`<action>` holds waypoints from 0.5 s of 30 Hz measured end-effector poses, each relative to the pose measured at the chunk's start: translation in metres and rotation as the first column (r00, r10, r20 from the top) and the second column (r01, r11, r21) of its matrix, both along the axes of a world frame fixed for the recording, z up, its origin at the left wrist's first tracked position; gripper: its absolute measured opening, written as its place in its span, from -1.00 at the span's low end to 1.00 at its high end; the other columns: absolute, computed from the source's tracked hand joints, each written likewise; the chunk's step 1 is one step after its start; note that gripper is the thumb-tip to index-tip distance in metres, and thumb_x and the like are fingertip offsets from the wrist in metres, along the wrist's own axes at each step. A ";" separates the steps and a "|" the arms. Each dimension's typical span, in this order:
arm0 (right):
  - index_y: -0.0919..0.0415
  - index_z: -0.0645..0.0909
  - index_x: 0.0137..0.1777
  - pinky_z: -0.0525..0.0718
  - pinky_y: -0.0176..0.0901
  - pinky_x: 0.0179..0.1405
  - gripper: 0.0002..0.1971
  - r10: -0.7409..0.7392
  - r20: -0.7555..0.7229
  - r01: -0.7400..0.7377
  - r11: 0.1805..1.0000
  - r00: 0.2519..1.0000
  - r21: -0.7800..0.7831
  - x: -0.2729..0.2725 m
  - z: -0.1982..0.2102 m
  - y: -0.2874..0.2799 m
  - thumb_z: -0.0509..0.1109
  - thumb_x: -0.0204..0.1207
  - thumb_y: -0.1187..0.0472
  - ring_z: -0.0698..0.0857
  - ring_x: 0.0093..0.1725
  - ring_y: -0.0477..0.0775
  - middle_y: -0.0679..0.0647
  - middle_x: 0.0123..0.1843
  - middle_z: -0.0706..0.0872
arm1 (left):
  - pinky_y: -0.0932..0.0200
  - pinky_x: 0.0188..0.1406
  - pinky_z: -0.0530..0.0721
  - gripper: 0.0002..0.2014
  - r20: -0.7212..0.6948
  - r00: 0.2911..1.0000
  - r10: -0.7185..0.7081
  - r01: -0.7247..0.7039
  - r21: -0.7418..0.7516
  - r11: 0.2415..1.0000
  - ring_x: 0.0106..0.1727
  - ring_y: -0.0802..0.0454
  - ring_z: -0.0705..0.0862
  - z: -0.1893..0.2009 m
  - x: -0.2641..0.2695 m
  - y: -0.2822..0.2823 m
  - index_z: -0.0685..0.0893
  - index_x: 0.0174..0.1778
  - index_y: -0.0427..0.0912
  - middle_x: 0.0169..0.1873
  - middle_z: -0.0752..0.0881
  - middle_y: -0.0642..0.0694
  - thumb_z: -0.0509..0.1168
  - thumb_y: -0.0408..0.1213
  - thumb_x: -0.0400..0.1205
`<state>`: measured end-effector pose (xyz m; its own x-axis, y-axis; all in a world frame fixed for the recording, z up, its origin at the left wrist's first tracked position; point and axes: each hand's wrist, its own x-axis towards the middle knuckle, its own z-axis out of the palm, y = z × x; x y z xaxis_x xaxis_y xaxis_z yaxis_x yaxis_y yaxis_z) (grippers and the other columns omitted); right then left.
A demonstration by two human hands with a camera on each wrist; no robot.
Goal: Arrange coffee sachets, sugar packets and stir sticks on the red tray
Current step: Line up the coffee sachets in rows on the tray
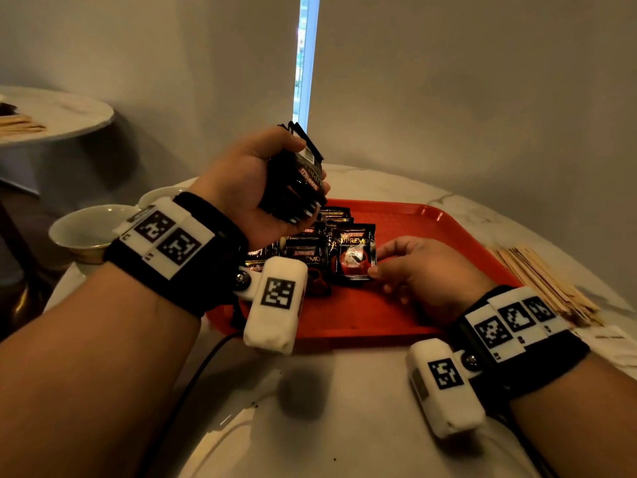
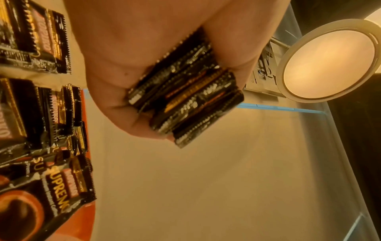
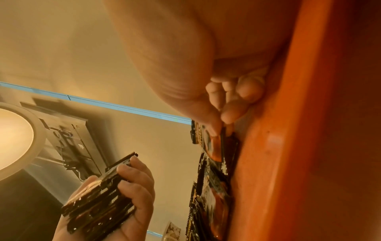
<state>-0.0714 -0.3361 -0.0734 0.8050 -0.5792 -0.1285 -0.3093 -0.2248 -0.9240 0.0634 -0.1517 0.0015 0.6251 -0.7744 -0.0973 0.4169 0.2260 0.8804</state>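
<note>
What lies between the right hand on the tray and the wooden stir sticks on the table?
Bare red tray floor and its raised rim, then a bit of marble table, separate the right hand from the stir sticks. The head view shows this.

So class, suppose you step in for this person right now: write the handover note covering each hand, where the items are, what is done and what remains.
Left hand: grips a stack of coffee sachets above the red tray.
Right hand: pinches the edge of one sachet lying on the tray.
Done: several sachets laid overlapping on the tray's left part.
Left: lay out the held stack; move the stir sticks, on the table right of the tray, onto it. No sugar packets can be clearly made out.
</note>
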 end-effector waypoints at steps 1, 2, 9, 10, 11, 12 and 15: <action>0.26 0.68 0.03 0.44 -0.22 -0.63 -0.81 0.007 -0.005 -0.007 1.000 1.000 -0.006 0.000 0.002 0.002 0.52 0.47 0.45 0.59 -0.55 -0.05 0.07 -0.44 0.73 | 0.12 -0.16 0.62 -0.62 0.000 1.000 -0.001 0.001 0.002 1.000 -0.05 -0.10 0.71 0.000 0.000 0.000 0.63 0.25 -0.28 0.03 0.70 -0.21 0.22 -0.13 0.62; 0.26 0.68 0.04 0.43 -0.24 -0.65 -0.81 0.011 -0.009 -0.011 1.000 1.000 -0.012 0.000 0.003 0.003 0.51 0.47 0.45 0.58 -0.58 -0.09 0.04 -0.45 0.73 | 0.12 -0.16 0.62 -0.61 -0.001 1.000 -0.001 0.001 0.004 1.000 -0.05 -0.10 0.72 0.000 0.000 0.000 0.63 0.27 -0.28 0.03 0.70 -0.21 0.22 -0.12 0.61; 0.21 0.70 0.05 0.43 -0.26 -0.64 -0.76 0.024 -0.065 -0.026 0.999 0.998 -0.043 -0.001 0.007 0.007 0.56 0.43 0.42 0.59 -0.55 -0.11 0.03 -0.39 0.79 | 0.07 -0.11 0.63 -0.57 -0.011 1.000 -0.012 0.011 -0.020 1.000 -0.04 -0.09 0.71 0.000 0.003 0.002 0.61 0.31 -0.29 0.04 0.70 -0.21 0.25 -0.13 0.59; 0.21 0.69 0.06 0.42 -0.28 -0.66 -0.76 0.023 -0.065 -0.026 0.999 0.998 -0.041 -0.002 0.008 0.008 0.56 0.44 0.42 0.58 -0.59 -0.14 0.01 -0.43 0.77 | 0.07 -0.11 0.63 -0.55 -0.013 1.000 -0.013 0.012 -0.025 1.000 -0.04 -0.09 0.71 0.000 0.003 0.003 0.60 0.33 -0.30 0.04 0.70 -0.21 0.25 -0.13 0.58; 0.22 0.69 0.07 0.41 -0.29 -0.68 -0.77 0.021 -0.064 -0.024 0.999 0.998 -0.041 -0.002 0.008 0.009 0.56 0.44 0.41 0.56 -0.62 -0.15 0.00 -0.46 0.75 | 0.07 -0.12 0.64 -0.53 -0.018 1.000 -0.011 0.010 -0.029 1.000 -0.04 -0.09 0.72 0.000 0.003 0.003 0.59 0.36 -0.30 0.04 0.70 -0.22 0.26 -0.14 0.57; 0.23 0.69 0.07 0.40 -0.30 -0.69 -0.77 0.019 -0.062 -0.022 0.999 0.998 -0.042 -0.003 0.008 0.010 0.56 0.44 0.41 0.55 -0.63 -0.16 -0.01 -0.48 0.75 | 0.08 -0.13 0.66 -0.50 -0.019 1.000 -0.007 0.007 -0.029 1.000 -0.06 -0.09 0.73 0.000 0.003 0.003 0.58 0.38 -0.30 0.04 0.71 -0.22 0.28 -0.14 0.55; 0.24 0.70 0.06 0.41 -0.30 -0.67 -0.75 0.018 -0.057 -0.021 0.999 0.998 -0.050 -0.004 0.008 0.010 0.59 0.42 0.39 0.55 -0.62 -0.15 0.03 -0.41 0.77 | 0.08 -0.16 0.71 -0.47 -0.015 1.000 0.000 0.000 -0.020 1.000 -0.08 -0.09 0.75 0.000 0.003 0.004 0.58 0.40 -0.31 0.05 0.72 -0.22 0.30 -0.13 0.52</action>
